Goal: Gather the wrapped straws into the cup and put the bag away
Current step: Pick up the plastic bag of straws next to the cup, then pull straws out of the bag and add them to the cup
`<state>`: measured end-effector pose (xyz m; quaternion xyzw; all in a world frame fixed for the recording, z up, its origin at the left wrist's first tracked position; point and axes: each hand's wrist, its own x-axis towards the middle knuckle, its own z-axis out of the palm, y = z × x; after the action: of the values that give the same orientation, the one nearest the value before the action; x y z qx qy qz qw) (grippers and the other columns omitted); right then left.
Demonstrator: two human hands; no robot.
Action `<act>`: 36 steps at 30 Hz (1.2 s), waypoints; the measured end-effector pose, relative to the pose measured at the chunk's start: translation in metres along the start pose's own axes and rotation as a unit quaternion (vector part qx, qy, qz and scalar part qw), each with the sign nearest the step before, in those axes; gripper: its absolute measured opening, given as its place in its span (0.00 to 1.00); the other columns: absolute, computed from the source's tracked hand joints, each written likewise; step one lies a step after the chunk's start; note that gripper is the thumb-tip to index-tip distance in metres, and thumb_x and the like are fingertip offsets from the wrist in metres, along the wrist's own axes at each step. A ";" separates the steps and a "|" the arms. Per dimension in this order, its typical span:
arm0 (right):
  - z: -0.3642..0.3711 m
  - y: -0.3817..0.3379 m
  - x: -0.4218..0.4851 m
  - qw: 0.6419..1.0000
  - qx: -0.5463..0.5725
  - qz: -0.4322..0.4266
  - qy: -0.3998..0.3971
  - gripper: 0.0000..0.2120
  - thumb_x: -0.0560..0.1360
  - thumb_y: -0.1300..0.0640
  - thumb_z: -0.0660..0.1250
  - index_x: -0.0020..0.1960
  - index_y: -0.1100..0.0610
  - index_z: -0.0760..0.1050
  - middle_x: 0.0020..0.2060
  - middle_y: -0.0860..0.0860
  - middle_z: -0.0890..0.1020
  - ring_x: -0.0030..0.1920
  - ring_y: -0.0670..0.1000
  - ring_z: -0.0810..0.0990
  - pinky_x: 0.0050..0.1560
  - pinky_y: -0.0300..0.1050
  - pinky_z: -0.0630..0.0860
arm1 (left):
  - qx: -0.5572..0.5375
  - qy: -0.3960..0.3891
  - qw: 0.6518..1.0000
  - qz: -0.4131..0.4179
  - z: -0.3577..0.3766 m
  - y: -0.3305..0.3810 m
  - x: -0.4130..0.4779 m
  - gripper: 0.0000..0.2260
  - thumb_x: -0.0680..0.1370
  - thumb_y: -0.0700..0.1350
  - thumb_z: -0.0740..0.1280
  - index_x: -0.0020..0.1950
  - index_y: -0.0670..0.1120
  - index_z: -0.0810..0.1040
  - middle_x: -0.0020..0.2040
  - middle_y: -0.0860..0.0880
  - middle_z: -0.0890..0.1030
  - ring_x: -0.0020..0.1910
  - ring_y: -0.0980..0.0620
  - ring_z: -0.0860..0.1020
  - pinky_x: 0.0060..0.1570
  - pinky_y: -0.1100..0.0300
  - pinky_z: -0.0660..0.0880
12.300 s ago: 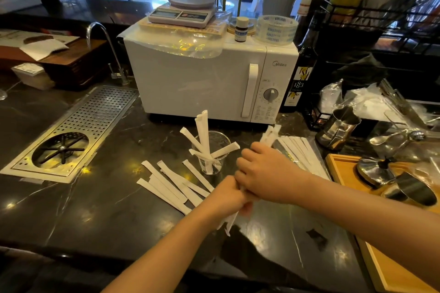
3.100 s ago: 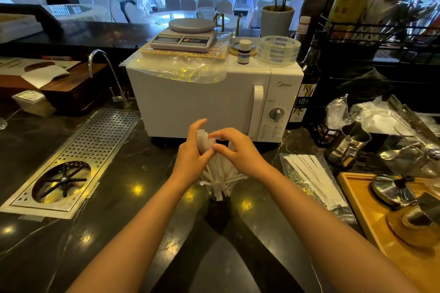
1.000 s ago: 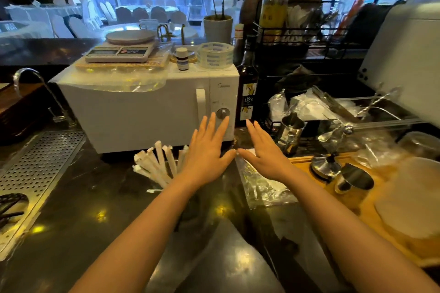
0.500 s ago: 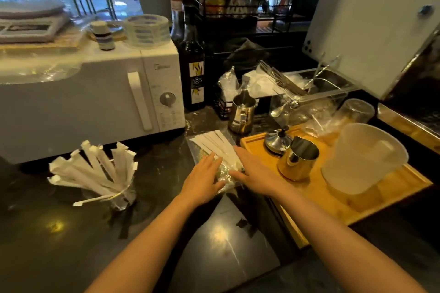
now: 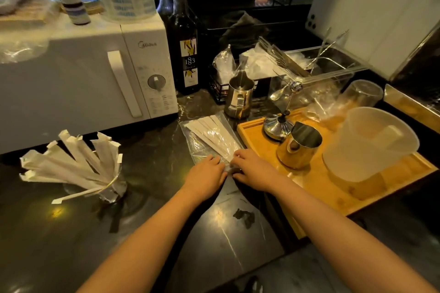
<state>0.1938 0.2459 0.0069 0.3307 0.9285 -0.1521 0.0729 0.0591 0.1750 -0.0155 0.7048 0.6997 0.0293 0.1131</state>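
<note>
A clear glass cup (image 5: 112,189) stands on the dark counter at the left, stuffed with several white paper-wrapped straws (image 5: 69,162) that fan out to the left. A clear plastic bag (image 5: 209,135) with more wrapped straws inside lies flat on the counter beside the wooden tray. My left hand (image 5: 206,173) and my right hand (image 5: 253,170) rest side by side on the bag's near end, fingers curled and pinching the plastic there.
A white microwave (image 5: 100,78) stands behind the cup, a dark syrup bottle (image 5: 185,38) next to it. A wooden tray (image 5: 333,188) at the right carries a steel pitcher (image 5: 297,147), a lid and a frosted plastic jug (image 5: 366,143). Another steel pitcher (image 5: 238,97) stands behind the bag.
My view has swung right, from the cup to the bag. Both hands left the straws in the cup, moved right onto the bag, and now their fingers have closed on its near end.
</note>
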 end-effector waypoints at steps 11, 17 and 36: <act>-0.004 -0.001 0.002 0.999 0.013 0.007 0.034 0.11 0.78 0.57 0.55 0.54 0.59 0.74 0.52 0.57 0.78 0.53 0.55 0.75 0.51 0.51 0.76 | -0.015 0.035 0.998 -0.059 -0.020 0.003 -0.004 0.08 0.76 0.40 0.56 0.45 0.40 0.74 0.46 0.39 0.80 0.45 0.39 0.76 0.39 0.52 0.68; -0.026 -0.012 -0.001 0.995 0.093 0.000 -0.028 0.11 0.78 0.57 0.57 0.53 0.60 0.75 0.50 0.57 0.80 0.48 0.53 0.76 0.51 0.48 0.73 | -0.095 0.064 0.990 -0.079 -0.047 -0.005 -0.017 0.10 0.77 0.44 0.58 0.51 0.42 0.77 0.50 0.41 0.81 0.50 0.42 0.77 0.46 0.52 0.72; -0.136 -0.084 -0.033 0.967 0.209 -0.138 0.045 0.08 0.76 0.57 0.61 0.38 0.51 0.73 0.34 0.46 0.74 0.35 0.45 0.73 0.37 0.36 0.70 | -0.315 0.207 0.926 -0.012 -0.167 -0.020 -0.093 0.11 0.74 0.34 0.62 0.46 0.49 0.75 0.40 0.58 0.76 0.43 0.64 0.74 0.42 0.73 0.72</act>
<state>0.1614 0.2093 0.1625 0.2139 0.9150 -0.3365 -0.0611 0.0041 0.1020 0.1542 0.6025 0.6706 0.3926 0.1822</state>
